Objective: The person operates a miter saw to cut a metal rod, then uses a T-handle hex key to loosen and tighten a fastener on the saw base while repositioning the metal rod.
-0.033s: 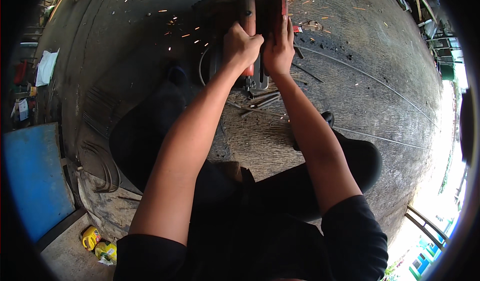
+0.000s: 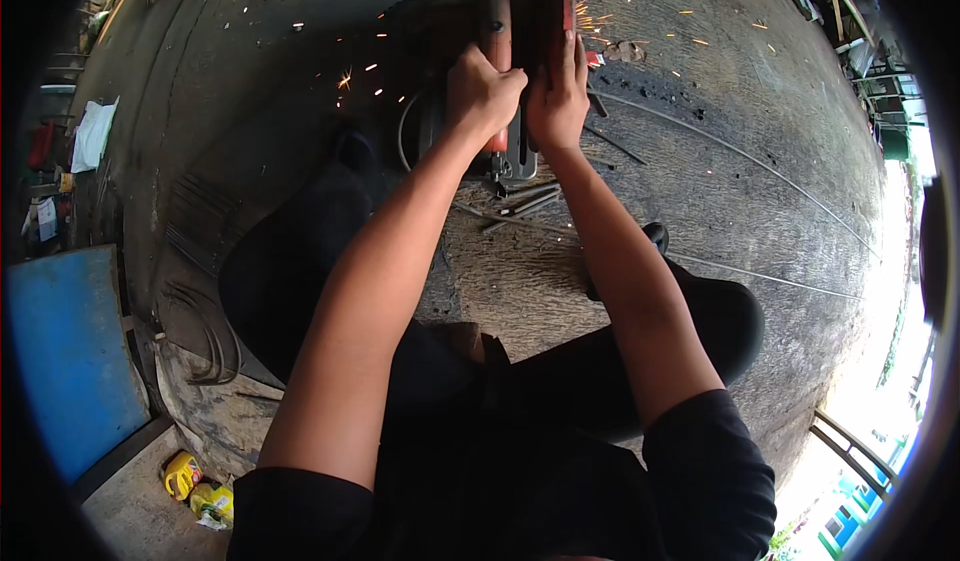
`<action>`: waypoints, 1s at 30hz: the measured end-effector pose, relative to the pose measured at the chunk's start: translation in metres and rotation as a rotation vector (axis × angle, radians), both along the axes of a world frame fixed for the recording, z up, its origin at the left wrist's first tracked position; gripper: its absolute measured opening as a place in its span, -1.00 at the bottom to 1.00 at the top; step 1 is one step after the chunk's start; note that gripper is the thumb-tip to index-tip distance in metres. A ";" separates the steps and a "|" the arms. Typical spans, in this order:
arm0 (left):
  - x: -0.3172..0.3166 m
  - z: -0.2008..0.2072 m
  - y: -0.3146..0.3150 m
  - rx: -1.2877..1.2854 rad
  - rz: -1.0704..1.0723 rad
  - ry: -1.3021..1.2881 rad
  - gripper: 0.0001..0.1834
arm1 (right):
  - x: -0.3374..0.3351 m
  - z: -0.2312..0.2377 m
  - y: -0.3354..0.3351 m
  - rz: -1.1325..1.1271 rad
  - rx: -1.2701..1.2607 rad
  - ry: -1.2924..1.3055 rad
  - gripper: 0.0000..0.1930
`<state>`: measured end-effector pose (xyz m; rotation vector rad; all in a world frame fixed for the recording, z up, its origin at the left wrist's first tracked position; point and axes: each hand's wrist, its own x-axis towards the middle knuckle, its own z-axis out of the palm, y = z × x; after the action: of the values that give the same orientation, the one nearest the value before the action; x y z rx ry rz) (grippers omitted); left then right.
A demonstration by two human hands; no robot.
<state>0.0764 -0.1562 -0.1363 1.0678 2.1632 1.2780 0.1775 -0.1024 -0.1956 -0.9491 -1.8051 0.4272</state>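
While sparks (image 2: 595, 21) fly from its far end, the saw (image 2: 540, 31) stands on the floor (image 2: 780, 141) at the top middle of the head view, ahead of the person's legs. Its handle (image 2: 496, 41) points straight away, long axis running up the view, near end toward the person; the guard (image 2: 563, 1) lies alongside, edge-on. The left hand's (image 2: 485, 93) fingers are clamped around the handle. The right hand (image 2: 558, 109) touches the guard, two fingers stretched forward; whether it grips, I cannot tell.
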 end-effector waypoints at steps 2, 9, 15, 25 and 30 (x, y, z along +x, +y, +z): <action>0.000 -0.001 -0.001 -0.009 -0.006 -0.024 -0.55 | -0.001 0.001 -0.001 -0.001 0.000 -0.002 -0.34; 0.000 -0.001 -0.001 -0.001 -0.002 -0.006 -0.54 | -0.001 0.000 0.001 0.000 -0.017 -0.006 -0.36; 0.000 -0.003 -0.001 0.023 -0.009 0.008 -0.53 | 0.000 -0.001 0.000 -0.005 -0.014 -0.012 -0.35; 0.000 -0.004 0.000 0.022 0.005 0.026 -0.54 | 0.000 -0.002 0.000 -0.024 -0.019 -0.020 -0.36; 0.000 0.001 -0.004 0.003 -0.013 -0.033 -0.53 | -0.002 -0.002 -0.001 -0.013 -0.004 -0.009 -0.38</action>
<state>0.0760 -0.1599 -0.1351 1.0531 2.1270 1.2843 0.1755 -0.1034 -0.1977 -0.9663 -1.8064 0.4195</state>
